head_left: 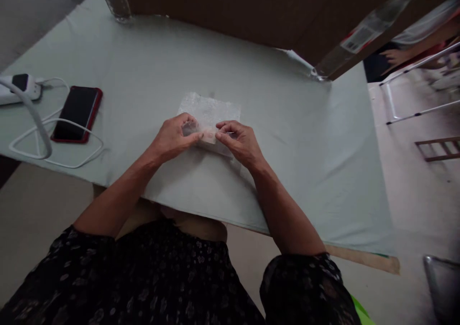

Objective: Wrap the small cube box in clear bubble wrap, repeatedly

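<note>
A small sheet of clear bubble wrap [215, 108] lies on the cloth-covered table in front of me. My left hand [178, 135] is at its left side, thumb and fingers pinched on the near part of the wrap. From the right, my right hand [240, 142] pinches the same wrap, its fingertips a short way from the left thumb. Between the two hands sits a small pale piece [209, 136], partly covered by plastic; its kind cannot be made out.
A large cardboard box [223, 13] stands along the far edge of the table [287, 104]. At the left lie a phone [77, 114] in a red case, a white cable [77, 164] and a power strip [30, 90]. Another person's hand [395, 56] shows at the far right, near a metal rack [391, 99].
</note>
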Demonstrator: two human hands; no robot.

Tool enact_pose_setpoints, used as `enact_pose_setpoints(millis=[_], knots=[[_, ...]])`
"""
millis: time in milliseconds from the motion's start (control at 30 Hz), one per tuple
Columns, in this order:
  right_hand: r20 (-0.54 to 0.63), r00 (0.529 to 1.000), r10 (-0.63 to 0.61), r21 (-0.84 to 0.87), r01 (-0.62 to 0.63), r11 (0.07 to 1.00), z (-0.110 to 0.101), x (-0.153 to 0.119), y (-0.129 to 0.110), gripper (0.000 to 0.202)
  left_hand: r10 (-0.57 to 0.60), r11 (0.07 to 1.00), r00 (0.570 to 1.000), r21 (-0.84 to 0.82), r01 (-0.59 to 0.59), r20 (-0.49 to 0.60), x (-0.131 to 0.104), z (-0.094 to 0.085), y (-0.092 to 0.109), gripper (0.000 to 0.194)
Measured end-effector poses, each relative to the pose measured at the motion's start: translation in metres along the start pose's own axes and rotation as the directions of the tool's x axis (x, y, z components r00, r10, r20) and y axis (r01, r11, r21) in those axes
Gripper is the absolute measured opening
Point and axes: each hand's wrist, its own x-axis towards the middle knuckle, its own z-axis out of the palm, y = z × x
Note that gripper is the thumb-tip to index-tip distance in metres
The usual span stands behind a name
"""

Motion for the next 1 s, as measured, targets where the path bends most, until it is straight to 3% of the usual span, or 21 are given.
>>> enact_pose_setpoints(millis=[133,267,467,600,767,1000], knots=[[-0.019,0.997,0.081,0.143,-0.077,0.987,0.013,0.001,0.005,0.023,-0.082,0.966,0.997,-0.247,0.077,-0.009,0.005,0.013,-0.001,0.019],[-0.07,0.994,0.083,0.136,-0.073,0.988,0.021,0.001,0.006,0.024,-0.15,0.906,0.988,-0.405,0.125,-0.03,0.002,0.016,-0.001,0.016],[-0.12,0.992,0.041,0.042,-0.036,0.998,0.023,-0.001,0.001,0.02,-0.157,0.911,0.984,-0.396,0.113,-0.079,-0.001,0.02,-0.004,0.014],[-0.126,0.992,0.031,0.011,-0.03,0.999,0.023,-0.003,0.0,0.02,-0.163,0.907,0.985,-0.402,0.128,-0.054,-0.002,0.019,-0.006,0.013],[-0.12,0.993,0.018,-0.038,-0.023,0.999,0.024,-0.005,0.004,0.018,-0.114,0.932,0.993,-0.35,0.097,-0.03,-0.003,0.015,-0.005,0.035],[-0.134,0.991,-0.021,-0.106,0.006,0.994,0.027,-0.011,0.005,0.02,-0.123,0.928,0.992,-0.351,0.126,0.029,-0.003,0.017,-0.003,0.016]])
